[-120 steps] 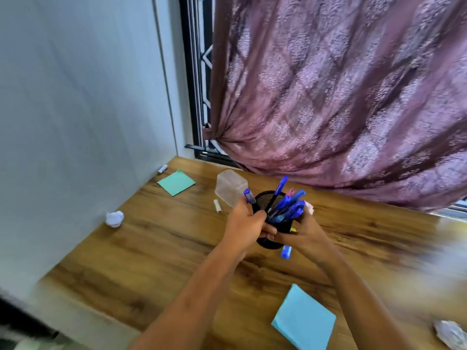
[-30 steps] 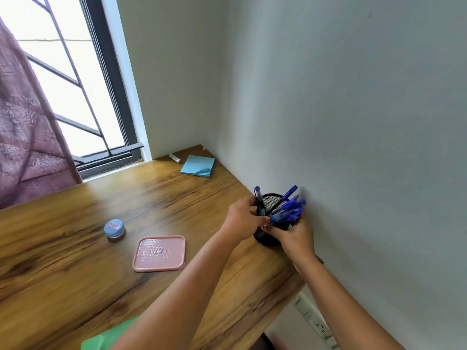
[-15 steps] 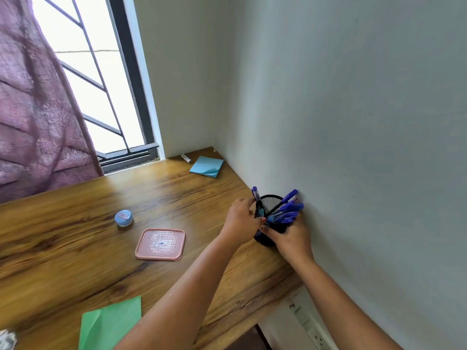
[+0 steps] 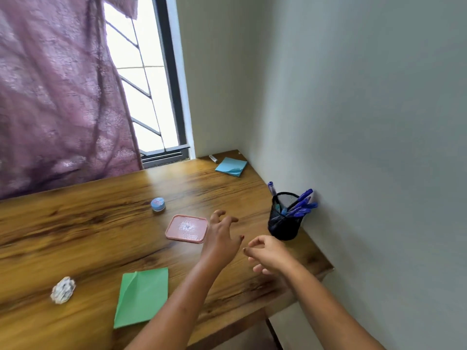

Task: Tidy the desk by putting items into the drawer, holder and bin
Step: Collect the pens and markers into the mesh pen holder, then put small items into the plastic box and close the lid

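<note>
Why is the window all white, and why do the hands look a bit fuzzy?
Head view: bright daylight washes the window out to white, hiding what is outside; the left hand and right hand look softly blurred, likely from moving; the pen holder looks sharper; the wide lens tilts straight lines.

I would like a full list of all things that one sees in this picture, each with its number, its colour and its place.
desk: one, brown wood, along the right wall
pen holder: one, black mesh, on the desk by the wall
pens: several, blue, in the pen holder
lid: one, pink, flat, left of the holder
small jar: one, blue top, behind the lid
note pad: one, light blue, far corner
small tube: one, whitish, beside the note pad
paper sheet: one, green, near edge
paper ball: one, white, left of the sheet
curtain: one, purple, upper left
window: one, dark frame, behind the curtain
left hand: beside the lid, empty
right hand: near the holder, empty
</note>
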A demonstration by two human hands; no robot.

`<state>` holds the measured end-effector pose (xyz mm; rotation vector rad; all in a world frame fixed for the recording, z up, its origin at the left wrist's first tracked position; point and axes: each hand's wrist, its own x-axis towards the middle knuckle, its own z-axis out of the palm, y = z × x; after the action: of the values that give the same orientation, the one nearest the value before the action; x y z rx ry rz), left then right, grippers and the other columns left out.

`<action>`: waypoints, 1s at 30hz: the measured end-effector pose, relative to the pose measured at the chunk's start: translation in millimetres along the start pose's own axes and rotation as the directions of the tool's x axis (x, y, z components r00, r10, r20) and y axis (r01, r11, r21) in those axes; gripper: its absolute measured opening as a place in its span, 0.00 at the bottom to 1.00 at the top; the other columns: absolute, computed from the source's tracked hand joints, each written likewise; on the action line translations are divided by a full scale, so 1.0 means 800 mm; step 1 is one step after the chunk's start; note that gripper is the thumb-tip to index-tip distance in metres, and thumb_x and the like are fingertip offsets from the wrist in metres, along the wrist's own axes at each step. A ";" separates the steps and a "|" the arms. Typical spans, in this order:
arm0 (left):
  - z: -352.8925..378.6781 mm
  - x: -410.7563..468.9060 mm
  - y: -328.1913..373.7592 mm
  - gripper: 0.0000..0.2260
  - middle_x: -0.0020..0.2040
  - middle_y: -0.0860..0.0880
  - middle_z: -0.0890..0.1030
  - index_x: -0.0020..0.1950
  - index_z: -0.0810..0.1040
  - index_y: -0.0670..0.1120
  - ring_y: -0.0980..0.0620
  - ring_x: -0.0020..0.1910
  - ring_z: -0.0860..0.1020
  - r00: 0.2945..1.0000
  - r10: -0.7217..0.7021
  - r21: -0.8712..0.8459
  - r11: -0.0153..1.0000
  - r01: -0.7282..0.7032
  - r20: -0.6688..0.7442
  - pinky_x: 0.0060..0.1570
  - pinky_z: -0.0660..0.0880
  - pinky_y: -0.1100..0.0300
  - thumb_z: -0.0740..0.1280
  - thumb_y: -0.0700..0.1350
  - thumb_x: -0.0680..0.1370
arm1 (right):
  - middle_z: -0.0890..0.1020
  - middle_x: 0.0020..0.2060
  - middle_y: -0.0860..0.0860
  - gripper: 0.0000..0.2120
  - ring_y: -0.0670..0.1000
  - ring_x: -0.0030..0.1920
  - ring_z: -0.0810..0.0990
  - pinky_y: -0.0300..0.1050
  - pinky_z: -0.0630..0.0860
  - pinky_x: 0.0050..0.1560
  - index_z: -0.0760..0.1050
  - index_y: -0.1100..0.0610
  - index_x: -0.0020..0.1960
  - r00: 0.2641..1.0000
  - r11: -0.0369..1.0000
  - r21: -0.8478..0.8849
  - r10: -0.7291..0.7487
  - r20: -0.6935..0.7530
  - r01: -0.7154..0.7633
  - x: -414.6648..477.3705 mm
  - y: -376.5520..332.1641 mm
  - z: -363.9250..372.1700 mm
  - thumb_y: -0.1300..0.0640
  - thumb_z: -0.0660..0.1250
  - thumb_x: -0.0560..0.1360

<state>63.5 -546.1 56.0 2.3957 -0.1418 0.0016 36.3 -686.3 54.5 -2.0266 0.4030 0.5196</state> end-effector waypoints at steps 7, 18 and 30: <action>-0.092 -0.072 -0.094 0.12 0.64 0.44 0.70 0.54 0.80 0.45 0.49 0.66 0.69 0.959 -0.172 -0.026 0.985 0.171 -0.227 0.65 0.63 0.62 0.72 0.40 0.72 | 0.81 0.43 0.54 0.12 0.47 0.35 0.80 0.35 0.75 0.29 0.75 0.59 0.56 0.967 0.978 0.011 -0.208 0.144 0.209 -0.016 -0.050 0.091 0.56 0.69 0.75; -0.204 -0.204 -0.232 0.10 0.61 0.47 0.72 0.54 0.79 0.47 0.51 0.64 0.71 0.828 -0.399 -0.141 0.917 0.374 -0.395 0.64 0.63 0.64 0.71 0.41 0.73 | 0.83 0.47 0.52 0.07 0.46 0.36 0.80 0.37 0.72 0.32 0.74 0.48 0.51 0.909 0.942 -0.115 -0.265 0.321 0.315 -0.072 -0.095 0.261 0.52 0.69 0.75; -0.375 -0.372 -0.409 0.09 0.57 0.50 0.75 0.49 0.77 0.51 0.52 0.59 0.73 0.820 -0.434 -0.273 0.896 0.350 -0.373 0.59 0.68 0.62 0.71 0.40 0.73 | 0.81 0.36 0.51 0.03 0.49 0.37 0.78 0.43 0.73 0.38 0.77 0.52 0.47 0.838 0.862 -0.118 -0.433 0.331 0.492 -0.176 -0.185 0.521 0.57 0.68 0.73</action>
<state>-187.2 -74.0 44.8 2.1283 0.5413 0.3042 -94.2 -241.1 52.6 -2.0978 -0.3387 0.5573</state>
